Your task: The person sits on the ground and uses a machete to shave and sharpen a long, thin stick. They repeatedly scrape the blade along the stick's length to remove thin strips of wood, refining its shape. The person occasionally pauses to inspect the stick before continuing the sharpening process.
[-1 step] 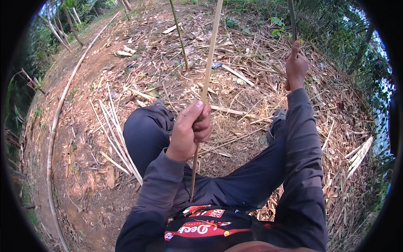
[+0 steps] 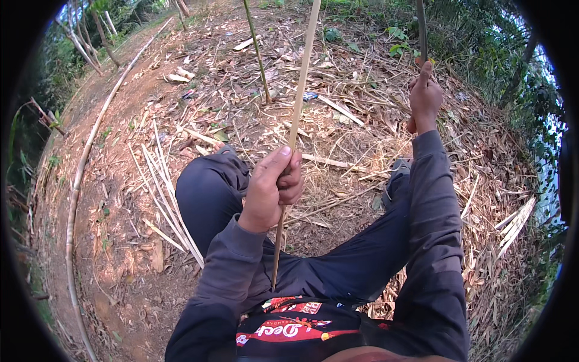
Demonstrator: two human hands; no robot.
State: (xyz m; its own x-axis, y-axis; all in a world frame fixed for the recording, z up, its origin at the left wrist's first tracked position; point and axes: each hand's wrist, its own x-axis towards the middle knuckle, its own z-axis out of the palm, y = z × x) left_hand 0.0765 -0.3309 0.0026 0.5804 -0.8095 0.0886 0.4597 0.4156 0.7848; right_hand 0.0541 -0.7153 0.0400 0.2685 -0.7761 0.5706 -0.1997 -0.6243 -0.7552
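Observation:
My left hand [image 2: 272,187] is closed round a long, thin bamboo strip [image 2: 303,78], held nearly upright in front of me. Its upper part runs out of the top of the picture, and its lower end hangs over my lap. Out to the right, with the arm stretched forward, my right hand [image 2: 426,99] grips a machete, its dark blade [image 2: 421,30] pointing up past the top edge. The fist hides the machete's handle. Blade and strip are well apart.
Pale split strips [image 2: 164,187] lie beside my left knee [image 2: 208,190], and another small bundle [image 2: 516,226] lies far right. A long bamboo pole [image 2: 81,163] stretches along the left. A thin green stem [image 2: 257,54] stands ahead. Shavings and dry leaves litter the ground.

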